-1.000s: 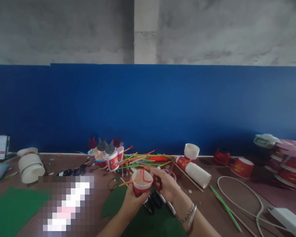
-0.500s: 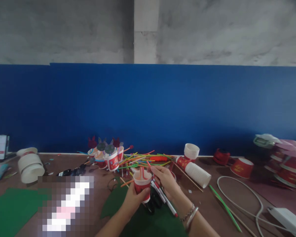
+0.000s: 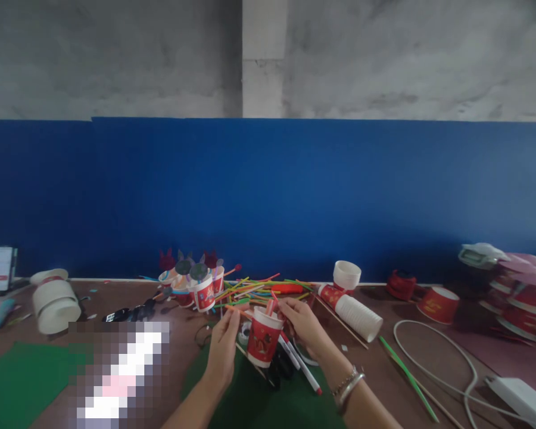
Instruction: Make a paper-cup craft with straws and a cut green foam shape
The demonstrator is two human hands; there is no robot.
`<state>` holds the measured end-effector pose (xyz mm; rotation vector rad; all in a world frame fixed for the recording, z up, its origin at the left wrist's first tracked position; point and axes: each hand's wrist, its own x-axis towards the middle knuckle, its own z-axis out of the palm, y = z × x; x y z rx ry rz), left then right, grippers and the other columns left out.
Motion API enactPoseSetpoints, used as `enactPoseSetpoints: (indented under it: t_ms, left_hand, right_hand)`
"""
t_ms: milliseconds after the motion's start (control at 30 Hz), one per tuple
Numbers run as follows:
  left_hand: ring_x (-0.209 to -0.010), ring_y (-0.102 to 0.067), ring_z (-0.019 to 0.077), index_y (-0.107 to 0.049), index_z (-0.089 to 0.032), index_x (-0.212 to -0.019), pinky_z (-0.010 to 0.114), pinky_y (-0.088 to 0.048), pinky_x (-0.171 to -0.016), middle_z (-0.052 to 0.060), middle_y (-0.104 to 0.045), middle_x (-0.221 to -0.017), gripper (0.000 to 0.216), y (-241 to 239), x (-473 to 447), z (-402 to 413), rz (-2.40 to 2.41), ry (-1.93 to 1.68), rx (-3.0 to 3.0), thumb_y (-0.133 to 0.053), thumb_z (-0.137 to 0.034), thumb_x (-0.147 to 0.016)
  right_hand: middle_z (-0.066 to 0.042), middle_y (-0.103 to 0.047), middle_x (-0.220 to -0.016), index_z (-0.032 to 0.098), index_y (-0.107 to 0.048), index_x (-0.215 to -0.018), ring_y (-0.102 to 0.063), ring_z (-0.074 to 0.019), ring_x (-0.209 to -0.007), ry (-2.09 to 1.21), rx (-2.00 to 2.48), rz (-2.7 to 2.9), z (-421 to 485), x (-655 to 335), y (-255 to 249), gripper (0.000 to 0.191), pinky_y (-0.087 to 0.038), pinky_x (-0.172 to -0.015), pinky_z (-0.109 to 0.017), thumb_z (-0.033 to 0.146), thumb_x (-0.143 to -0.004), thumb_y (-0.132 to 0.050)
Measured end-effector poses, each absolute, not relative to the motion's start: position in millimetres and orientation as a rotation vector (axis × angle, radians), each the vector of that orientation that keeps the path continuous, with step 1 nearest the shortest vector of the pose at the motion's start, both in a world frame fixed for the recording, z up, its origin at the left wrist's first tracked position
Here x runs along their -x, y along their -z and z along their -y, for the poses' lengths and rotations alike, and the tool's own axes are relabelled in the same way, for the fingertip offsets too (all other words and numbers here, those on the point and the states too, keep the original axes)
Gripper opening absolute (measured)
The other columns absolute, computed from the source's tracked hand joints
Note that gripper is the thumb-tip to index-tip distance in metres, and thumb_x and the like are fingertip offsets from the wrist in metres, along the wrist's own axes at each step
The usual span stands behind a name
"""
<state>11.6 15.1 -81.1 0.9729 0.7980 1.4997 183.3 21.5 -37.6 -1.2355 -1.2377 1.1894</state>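
Observation:
A red paper cup (image 3: 263, 344) with a white rim hangs slightly tilted between my hands, above the dark green sheet (image 3: 232, 405). My left hand (image 3: 222, 345) is left of the cup, thumb and fingers closed on a thin orange stick (image 3: 236, 310) that reaches the cup's side near the rim. At the rim's right side, my right hand (image 3: 300, 320) pinches a thin red stick (image 3: 274, 295). Reddish strips (image 3: 270, 308) stand inside the cup opening. How the sticks join the cup is too small to tell. White markers (image 3: 301, 364) with red ends lie just behind and right of it.
Coloured sticks (image 3: 268, 289) are piled behind the cup. Decorated cups (image 3: 202, 294) stand left of them, a stack of paper cups (image 3: 360, 316) lies to the right. A white cable (image 3: 438, 325), red tubs (image 3: 438, 305) and a green sheet (image 3: 31, 381) are farther out.
My left hand has let go of the cup's body and moved left and up to the orange stick. The cup has shifted slightly right and tilted. My right hand has moved slightly right.

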Motion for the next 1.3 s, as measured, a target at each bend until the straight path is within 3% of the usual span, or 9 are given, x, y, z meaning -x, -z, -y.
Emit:
enactPoseSetpoints:
  t_ms: [233,433,567,633,767,933,1200,1300]
  left_hand:
    - [-0.089,-0.060,0.0239,-0.076,-0.017,-0.081,0.030,-0.045,-0.085,0.009,-0.069,-0.087,0.031,50.7,-6.7,-13.8,-0.880,-1.316,-1.423,-0.068,-0.046,-0.072]
    - [-0.071,-0.057,0.0189,-0.068,-0.019,-0.049,0.024,-0.045,-0.064,0.007,-0.065,-0.073,0.031,30.5,-11.2,-15.2,-0.900,-1.193,-1.660,-0.068,-0.041,-0.070]
    - [-0.040,-0.035,0.0082,-0.069,-0.016,-0.057,0.020,-0.027,-0.040,-0.003,-0.048,-0.044,0.025,29.5,-16.4,-22.2,-0.948,-1.053,-1.476,-0.070,-0.039,-0.067]
    - [-0.036,-0.027,0.0064,-0.069,-0.016,-0.057,0.020,-0.020,-0.038,-0.006,-0.042,-0.039,0.025,28.7,-20.2,-25.7,-0.963,-1.031,-1.442,-0.071,-0.039,-0.065]
    - [-0.040,-0.037,0.0087,-0.068,-0.017,-0.059,0.020,-0.027,-0.041,-0.003,-0.051,-0.044,0.019,26.3,-27.6,-28.2,-0.966,-1.087,-1.437,-0.070,-0.035,-0.065]
    - [-0.052,-0.053,0.0153,-0.072,-0.018,-0.065,0.022,-0.038,-0.049,0.001,-0.064,-0.056,0.013,23.0,-27.0,-23.0,-0.935,-1.153,-1.571,-0.065,-0.028,-0.069]
    - [-0.061,-0.057,0.0178,-0.073,-0.018,-0.068,0.025,-0.042,-0.058,0.002,-0.067,-0.063,0.014,11.6,-25.4,-16.4,-0.889,-1.201,-1.596,-0.064,-0.028,-0.073]
    - [-0.060,-0.057,0.0177,-0.073,-0.019,-0.072,0.025,-0.042,-0.059,0.003,-0.067,-0.065,0.014,13.2,-26.9,-16.9,-0.861,-1.228,-1.534,-0.065,-0.030,-0.073]
  right_hand:
    - [0.002,-0.050,-0.050,0.016,-0.057,-0.058,-0.043,-0.0115,-0.050,-0.818,1.305,1.554,-19.1,-181.7,35.1,0.025,-0.030,-0.048,-0.023,0.033,-0.076,-0.051]
    - [-0.002,-0.061,-0.061,0.017,-0.064,-0.067,-0.052,-0.0157,-0.059,-0.623,1.371,1.647,-10.8,-181.4,25.4,0.024,-0.035,-0.055,-0.024,0.031,-0.079,-0.049]
    - [-0.001,-0.059,-0.056,0.016,-0.061,-0.065,-0.051,-0.0142,-0.055,-0.773,1.311,1.580,-12.2,-180.6,22.6,0.023,-0.036,-0.054,-0.024,0.031,-0.079,-0.050]
    - [0.001,-0.055,-0.053,0.016,-0.059,-0.063,-0.048,-0.0124,-0.051,-0.899,1.254,1.545,-13.1,-181.0,23.0,0.026,-0.036,-0.051,-0.023,0.034,-0.079,-0.050]
    - [0.002,-0.053,-0.055,0.015,-0.062,-0.066,-0.043,-0.0106,-0.051,-1.062,1.223,1.560,-11.9,-183.7,24.0,0.024,-0.034,-0.050,-0.022,0.035,-0.076,-0.056]
    - [0.001,-0.054,-0.056,0.014,-0.066,-0.068,-0.044,-0.0123,-0.056,-0.947,1.199,1.652,-8.3,-184.9,21.8,0.021,-0.034,-0.053,-0.023,0.035,-0.072,-0.064]
    - [0.003,-0.049,-0.050,0.014,-0.059,-0.056,-0.040,-0.0108,-0.052,-0.825,1.272,1.699,-4.3,-184.7,17.7,0.024,-0.029,-0.049,-0.023,0.033,-0.070,-0.063]
    - [0.002,-0.054,-0.055,0.016,-0.058,-0.062,-0.044,-0.0119,-0.053,-0.785,1.316,1.636,-5.6,-185.7,16.2,0.017,-0.033,-0.050,-0.023,0.030,-0.072,-0.057]
